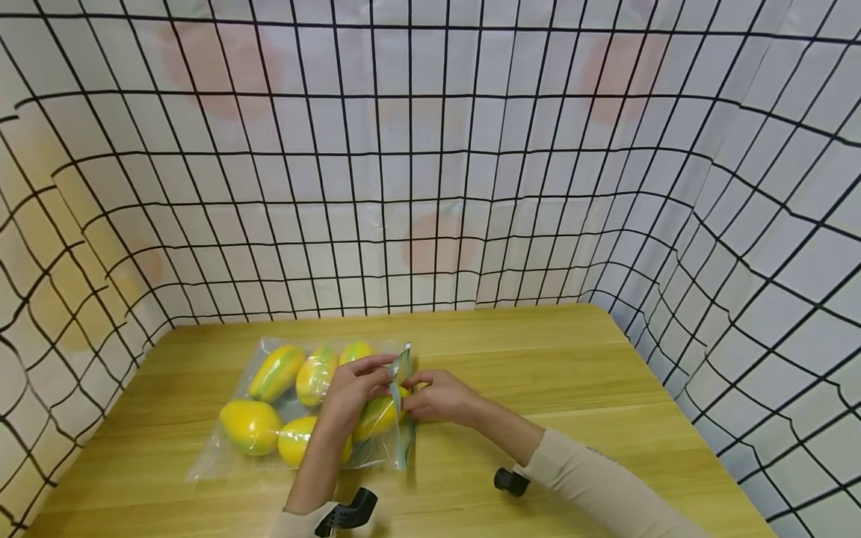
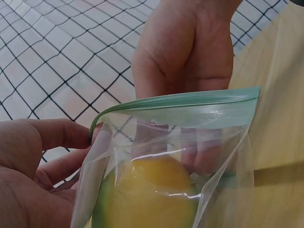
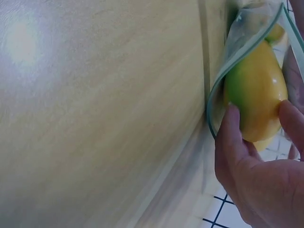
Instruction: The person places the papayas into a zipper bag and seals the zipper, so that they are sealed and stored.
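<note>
A clear zip bag [image 1: 210, 462] with a green-edged mouth lies on the table, holding several yellow-green mangoes [image 1: 250, 427]. One mango [image 3: 256, 90] sits just inside the open mouth. My left hand [image 1: 346, 396] reaches over the bag; in the left wrist view its thumb and finger pinch the green zip edge [image 2: 190, 100]. At the mouth's right side, my right hand [image 1: 444, 397] grips the end of that mango, thumb and fingers on opposite sides, as the right wrist view shows. Behind the plastic, its fingertips are partly blurred in the left wrist view.
The wooden table [image 1: 572, 373] extends to the right of the bag. A black wire grid [image 1: 430, 153] with white sheeting behind it stands at the back and both sides. Each wrist carries a black camera mount [image 1: 511, 482].
</note>
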The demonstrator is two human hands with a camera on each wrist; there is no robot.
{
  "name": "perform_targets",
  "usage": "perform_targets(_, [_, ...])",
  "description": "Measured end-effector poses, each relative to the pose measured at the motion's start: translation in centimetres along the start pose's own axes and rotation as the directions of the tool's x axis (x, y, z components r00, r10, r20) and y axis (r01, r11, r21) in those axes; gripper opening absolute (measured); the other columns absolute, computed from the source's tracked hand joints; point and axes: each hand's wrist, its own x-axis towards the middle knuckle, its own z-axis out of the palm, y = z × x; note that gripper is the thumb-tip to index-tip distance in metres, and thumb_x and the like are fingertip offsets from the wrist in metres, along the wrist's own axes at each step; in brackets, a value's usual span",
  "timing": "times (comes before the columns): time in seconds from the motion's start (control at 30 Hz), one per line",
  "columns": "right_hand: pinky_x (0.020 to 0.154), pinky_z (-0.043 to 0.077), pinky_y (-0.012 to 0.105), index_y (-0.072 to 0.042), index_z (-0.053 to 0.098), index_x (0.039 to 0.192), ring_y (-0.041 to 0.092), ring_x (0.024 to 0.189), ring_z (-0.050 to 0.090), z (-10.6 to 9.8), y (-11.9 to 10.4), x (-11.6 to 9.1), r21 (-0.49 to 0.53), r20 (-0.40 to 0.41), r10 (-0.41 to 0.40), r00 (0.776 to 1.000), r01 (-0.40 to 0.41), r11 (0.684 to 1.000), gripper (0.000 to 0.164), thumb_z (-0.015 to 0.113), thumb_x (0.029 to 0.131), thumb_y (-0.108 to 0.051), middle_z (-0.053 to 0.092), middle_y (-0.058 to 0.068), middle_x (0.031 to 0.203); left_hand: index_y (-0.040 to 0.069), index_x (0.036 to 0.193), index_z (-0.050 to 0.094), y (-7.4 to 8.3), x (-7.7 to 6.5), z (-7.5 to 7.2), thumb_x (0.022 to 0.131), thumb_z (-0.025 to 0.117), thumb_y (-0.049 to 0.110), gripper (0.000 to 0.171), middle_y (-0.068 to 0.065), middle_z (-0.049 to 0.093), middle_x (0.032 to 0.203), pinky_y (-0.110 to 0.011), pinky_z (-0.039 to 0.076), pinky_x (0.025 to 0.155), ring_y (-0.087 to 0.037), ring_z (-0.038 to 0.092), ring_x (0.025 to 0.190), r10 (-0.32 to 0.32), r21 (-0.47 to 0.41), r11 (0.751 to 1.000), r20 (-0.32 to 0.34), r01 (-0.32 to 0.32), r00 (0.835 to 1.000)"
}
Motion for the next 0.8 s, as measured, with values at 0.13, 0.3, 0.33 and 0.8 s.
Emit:
perform_targets(0.13, [0.089, 0.060, 0.044, 0.006, 0.054, 0.140, 0.026, 0.089, 0.073, 0.0, 0.4, 0.4, -0.009, 0.000, -0.016, 1.000, 0.016, 1.000, 0.055, 0.070, 0.089, -0.008, 0.072, 0.019, 0.103, -0.006, 0.122, 0.069, 0.2, 0.0, 0.1, 0.093, 0.066, 0.002, 0.030, -0.019, 0.069, 0.110, -0.024, 0.060, 0.072, -0.015, 0.069, 0.082, 0.007, 0.012, 1.000, 0.006, -0.007, 1.000])
perform_targets(0.3, [0.087, 0.061, 0.039, 0.006, 0.058, 0.134, 0.022, 0.088, 0.072, 0.1, 0.4, 0.6, -0.028, -0.042, -0.027, 0.999, 0.026, 0.999, 0.049, 0.070, 0.088, -0.007, 0.072, 0.015, 0.101, -0.006, 0.122, 0.070, 0.2, 0.2, 0.3, 0.093, 0.066, 0.002, 0.030, -0.019, 0.069, 0.113, -0.023, 0.060, 0.073, -0.017, 0.069, 0.085, 0.001, 0.014, 1.000, 0.009, -0.001, 1.000])
perform_targets(0.33, [0.087, 0.061, 0.039, 0.006, 0.060, 0.132, 0.021, 0.088, 0.072, 0.1, 0.4, 0.7, -0.025, -0.056, -0.030, 0.998, 0.028, 0.999, 0.047, 0.070, 0.088, -0.007, 0.072, 0.014, 0.101, -0.006, 0.122, 0.070, 0.2, 0.3, 0.4, 0.093, 0.066, 0.001, 0.030, -0.020, 0.069, 0.114, -0.023, 0.060, 0.074, -0.017, 0.069, 0.085, -0.001, 0.012, 1.000, 0.011, 0.001, 1.000])
perform_targets(0.8, [0.090, 0.060, 0.045, 0.009, 0.055, 0.135, 0.030, 0.097, 0.072, -0.1, 0.8, 1.8, 0.107, -0.087, -0.033, 0.996, 0.043, 0.993, 0.047, 0.058, 0.089, 0.003, 0.073, 0.012, 0.095, -0.007, 0.122, 0.069, 0.3, 1.4, 1.0, 0.094, 0.063, -0.001, 0.029, -0.020, 0.069, 0.111, -0.026, 0.061, 0.073, -0.016, 0.068, 0.083, 0.019, 0.073, 0.997, 0.037, -0.022, 0.999])
